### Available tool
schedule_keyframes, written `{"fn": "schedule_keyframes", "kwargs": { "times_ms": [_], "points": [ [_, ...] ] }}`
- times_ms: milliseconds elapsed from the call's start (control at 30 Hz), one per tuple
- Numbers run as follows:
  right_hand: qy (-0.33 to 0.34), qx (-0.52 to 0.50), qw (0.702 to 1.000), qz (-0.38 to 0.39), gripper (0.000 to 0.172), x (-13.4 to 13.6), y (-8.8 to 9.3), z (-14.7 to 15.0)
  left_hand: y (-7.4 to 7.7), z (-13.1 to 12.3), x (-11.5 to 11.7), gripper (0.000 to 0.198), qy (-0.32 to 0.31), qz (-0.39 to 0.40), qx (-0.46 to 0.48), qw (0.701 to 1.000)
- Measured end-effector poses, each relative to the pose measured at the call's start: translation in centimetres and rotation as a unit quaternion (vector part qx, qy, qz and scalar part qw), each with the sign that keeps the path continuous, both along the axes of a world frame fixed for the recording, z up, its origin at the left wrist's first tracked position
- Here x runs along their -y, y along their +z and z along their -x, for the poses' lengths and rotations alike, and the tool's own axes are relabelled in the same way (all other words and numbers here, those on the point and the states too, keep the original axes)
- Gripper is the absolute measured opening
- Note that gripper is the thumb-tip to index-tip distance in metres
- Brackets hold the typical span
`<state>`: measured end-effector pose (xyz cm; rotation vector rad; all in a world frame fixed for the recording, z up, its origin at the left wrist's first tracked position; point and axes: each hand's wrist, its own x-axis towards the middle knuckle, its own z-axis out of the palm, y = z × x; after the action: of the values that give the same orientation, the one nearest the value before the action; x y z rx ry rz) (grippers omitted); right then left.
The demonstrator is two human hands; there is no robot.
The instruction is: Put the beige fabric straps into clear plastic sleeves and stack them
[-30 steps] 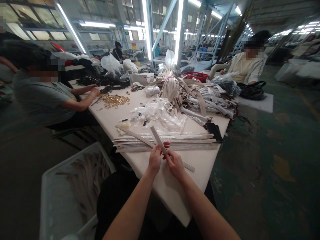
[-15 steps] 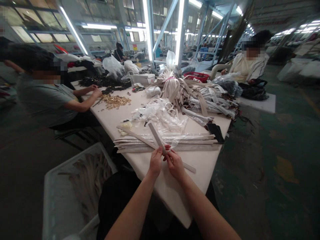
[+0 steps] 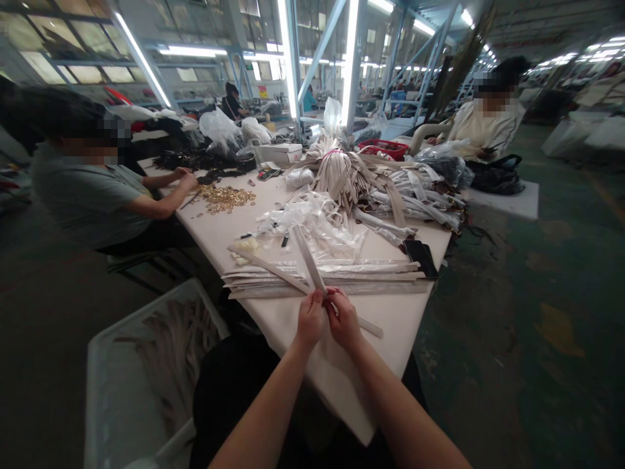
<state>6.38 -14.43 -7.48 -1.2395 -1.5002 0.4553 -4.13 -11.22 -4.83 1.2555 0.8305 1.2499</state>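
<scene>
Between my hands is a flat beige-grey strap (image 3: 308, 260), its long end pointing away from me and up to the left. My left hand (image 3: 310, 318) pinches the strap's near end from the left. My right hand (image 3: 344, 318) grips the same end from the right, fingertips almost touching the left ones. The held tip itself is hidden by my fingers. Under my hands a second strap (image 3: 370, 326) lies slantwise on the table. Just beyond, several long straps in clear wrapping (image 3: 381, 279) lie side by side across the table.
A pale table (image 3: 390, 339) narrows towards me. Crumpled clear plastic (image 3: 317, 218), a big bundle of straps (image 3: 336, 172) and gold metal pieces (image 3: 225, 198) lie farther back. A white bin (image 3: 92, 391) with straps stands at left. Co-workers sit left (image 3: 92, 189) and right.
The held strap has swung slightly to a more upright angle. My left hand has shifted a little right, and both hands have closed together at the strap's near end.
</scene>
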Motion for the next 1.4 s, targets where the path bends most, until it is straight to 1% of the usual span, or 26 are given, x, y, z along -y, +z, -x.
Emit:
{"fn": "schedule_keyframes", "kwargs": {
  "times_ms": [100, 200, 300, 367, 433, 500, 533, 700, 767, 867, 933, 1033, 1133, 1200, 1300, 1400],
  "points": [
    [-0.009, -0.022, 1.000, -0.003, 0.028, 0.1, 0.0, -0.2, -0.2, -0.3, 0.1, 0.039, -0.003, 0.003, -0.026, 1.000],
    [0.007, -0.007, 1.000, 0.015, 0.023, 0.1, -0.1, -0.2, 0.8, 0.0, -0.5, 0.042, 0.006, -0.007, -0.016, 1.000],
    [0.004, 0.001, 1.000, 0.003, 0.019, 0.0, -0.2, 0.0, 1.5, 0.3, -0.9, 0.044, 0.022, -0.026, -0.007, 0.999],
    [-0.019, -0.018, 1.000, -0.013, 0.020, 0.1, -0.1, 0.1, 1.2, 0.1, -0.5, 0.045, 0.001, -0.024, -0.011, 1.000],
    [-0.043, -0.046, 0.998, -0.017, 0.020, 0.3, 0.0, 0.0, 0.6, -0.3, 0.1, 0.044, -0.028, -0.014, -0.023, 0.999],
    [-0.050, -0.063, 0.997, -0.011, 0.020, 0.6, 0.1, -0.1, 0.3, -0.5, 0.7, 0.043, -0.041, -0.004, -0.031, 0.999],
    [-0.045, -0.064, 0.997, -0.009, 0.020, 0.7, 0.2, -0.2, 0.3, -0.6, 0.8, 0.042, -0.041, -0.001, -0.029, 0.999],
    [-0.001, -0.034, 0.999, -0.024, 0.021, 0.6, 0.4, -0.3, 1.8, -0.4, 0.7, 0.042, -0.016, -0.009, -0.029, 0.999],
    [-0.011, -0.043, 0.999, -0.018, 0.024, 0.5, 0.3, -0.2, 1.8, -0.5, 0.8, 0.043, -0.019, -0.010, -0.043, 0.999],
    [-0.039, -0.072, 0.997, -0.004, 0.024, 0.5, 0.2, -0.3, 1.0, -0.9, 1.0, 0.038, -0.034, -0.017, -0.060, 0.997],
    [-0.031, -0.083, 0.996, 0.000, 0.024, 0.6, 0.3, -0.3, 0.9, -1.0, 0.8, 0.037, -0.035, -0.024, -0.067, 0.997],
    [-0.003, -0.082, 0.997, -0.006, 0.023, 0.6, 0.4, -0.4, 1.6, -0.9, 0.4, 0.041, -0.013, -0.025, -0.053, 0.998],
    [-0.019, -0.082, 0.996, -0.008, 0.025, 0.4, 0.2, -0.3, 2.2, -1.0, 0.3, 0.045, 0.001, -0.026, -0.035, 0.999],
    [-0.038, -0.092, 0.995, -0.001, 0.025, 0.3, 0.0, -0.2, 1.9, -1.3, 0.5, 0.043, -0.015, -0.029, -0.044, 0.999],
    [-0.047, -0.108, 0.993, 0.009, 0.025, 0.2, -0.3, -0.2, 0.8, -1.7, 0.8, 0.036, -0.041, -0.022, -0.045, 0.998],
    [-0.039, -0.119, 0.992, 0.007, 0.025, 0.3, -0.2, -0.2, 0.6, -1.4, 0.2, 0.032, -0.064, 0.023, -0.011, 0.998]
  ]
}}
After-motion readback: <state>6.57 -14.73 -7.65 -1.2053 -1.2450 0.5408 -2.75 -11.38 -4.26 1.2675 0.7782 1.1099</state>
